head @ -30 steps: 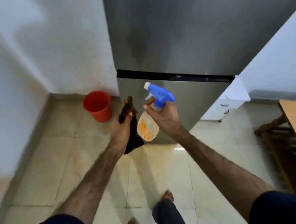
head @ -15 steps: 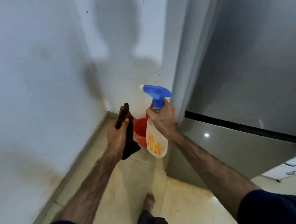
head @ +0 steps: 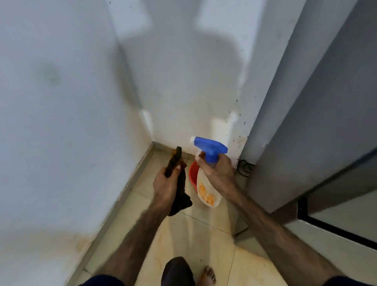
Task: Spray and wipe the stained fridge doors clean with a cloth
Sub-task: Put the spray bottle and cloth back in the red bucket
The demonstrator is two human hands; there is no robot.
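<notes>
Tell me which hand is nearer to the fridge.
The right. The right hand, gripping the spray bottle, is just left of the fridge's side panel. The left hand, holding the dark cloth, is farther left, toward the wall corner.

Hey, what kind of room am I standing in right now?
Probably a home kitchen corner. A tall steel fridge stands against painted, stained walls, the floor is beige tile, and a red bucket sits in the corner.
</notes>
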